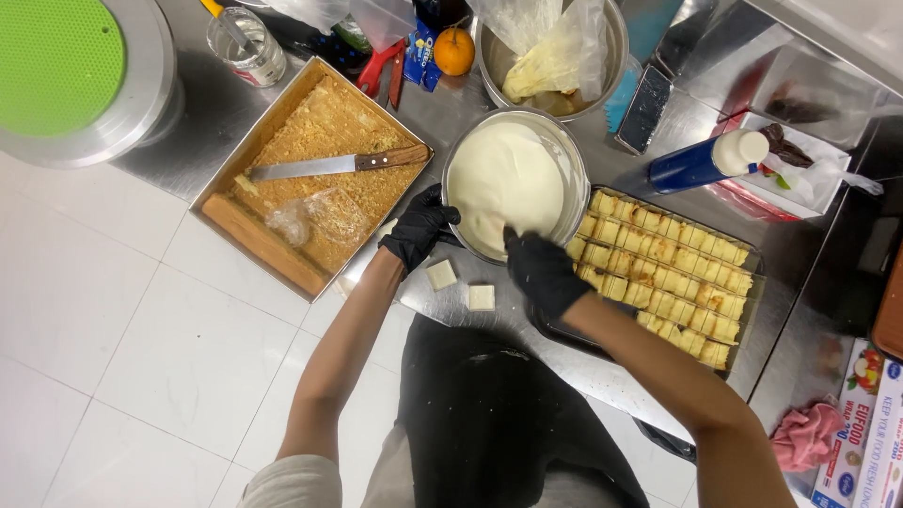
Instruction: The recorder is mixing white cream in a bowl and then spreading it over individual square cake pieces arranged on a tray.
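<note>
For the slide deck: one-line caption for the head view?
Black-gloved left hand steadies a round metal bowl of white cream; black-gloved right hand dips inside it.

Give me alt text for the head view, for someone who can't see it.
Seen from above, a person in black gloves grips the rim of a metal bowl of white cream with the left hand while the right hand dips into it. A tray of rolled pastries sits to the right, a cake pan with a knife to the left.
</note>
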